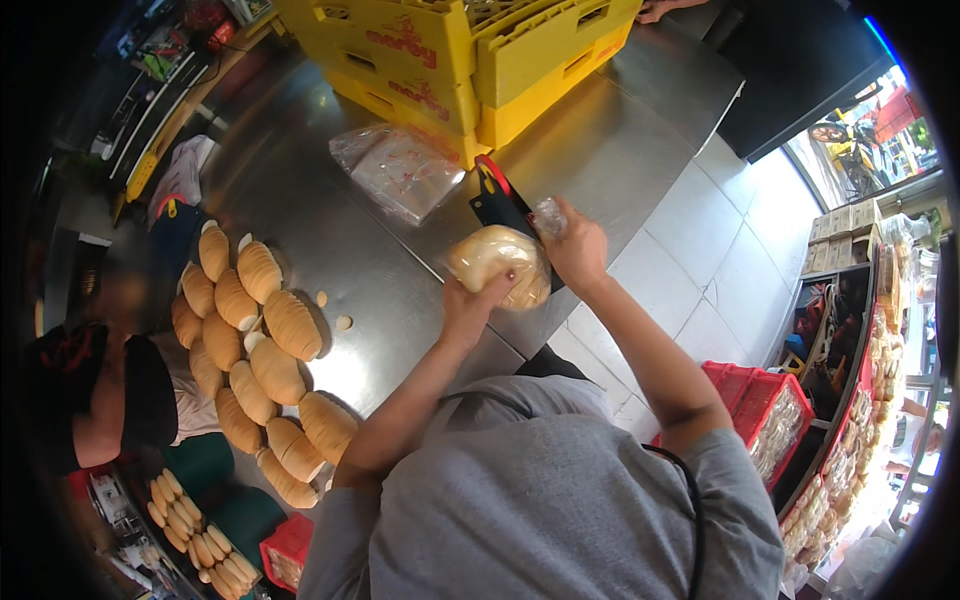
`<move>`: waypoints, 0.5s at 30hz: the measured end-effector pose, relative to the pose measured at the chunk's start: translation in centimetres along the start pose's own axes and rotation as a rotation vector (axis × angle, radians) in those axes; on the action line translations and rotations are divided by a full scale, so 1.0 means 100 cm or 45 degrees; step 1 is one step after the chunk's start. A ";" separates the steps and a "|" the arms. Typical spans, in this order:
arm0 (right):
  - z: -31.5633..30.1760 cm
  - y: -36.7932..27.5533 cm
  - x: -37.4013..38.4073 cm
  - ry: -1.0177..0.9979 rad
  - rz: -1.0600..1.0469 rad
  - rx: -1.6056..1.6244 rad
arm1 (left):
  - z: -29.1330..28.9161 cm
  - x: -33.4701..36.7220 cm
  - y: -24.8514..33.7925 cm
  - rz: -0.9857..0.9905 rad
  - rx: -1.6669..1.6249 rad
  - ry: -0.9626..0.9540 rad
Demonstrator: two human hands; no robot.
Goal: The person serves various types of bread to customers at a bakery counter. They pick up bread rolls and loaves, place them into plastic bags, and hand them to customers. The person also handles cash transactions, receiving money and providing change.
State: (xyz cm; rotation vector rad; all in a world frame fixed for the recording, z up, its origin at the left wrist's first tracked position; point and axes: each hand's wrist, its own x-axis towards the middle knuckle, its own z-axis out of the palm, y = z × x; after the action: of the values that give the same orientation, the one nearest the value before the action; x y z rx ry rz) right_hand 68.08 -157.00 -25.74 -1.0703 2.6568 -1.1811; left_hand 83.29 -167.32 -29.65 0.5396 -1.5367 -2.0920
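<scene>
A pale bread roll in a clear plastic bag (497,250) is held over the metal table's right edge. My left hand (468,312) supports it from below, fingers closed around it with the thumb on top. The bag's gathered end (549,216) is pinched in my right hand (580,250), close to a black bag-neck sealer (498,200) with red and yellow parts. That device sits on the table just beyond the roll, partly hidden by it. A pile of flat clear bags (397,178) lies to the left of the sealer.
Stacked yellow crates (400,80) stand at the table's far end. Several unwrapped rolls (255,270) cover the table's left side, with a person (100,390) beyond. On the right are a tiled floor (690,260), red crates (760,410) and shelves of packaged bread (850,440).
</scene>
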 end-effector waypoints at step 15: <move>0.059 0.107 -0.049 -0.141 0.146 -0.398 | 0.046 0.050 0.018 -0.359 2.215 -1.028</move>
State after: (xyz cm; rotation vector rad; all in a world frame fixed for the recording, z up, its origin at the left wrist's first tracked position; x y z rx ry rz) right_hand 67.41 -152.81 -38.20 -0.9687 2.8309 -0.6809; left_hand 76.94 -167.21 -26.74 0.3745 -3.6920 -0.4455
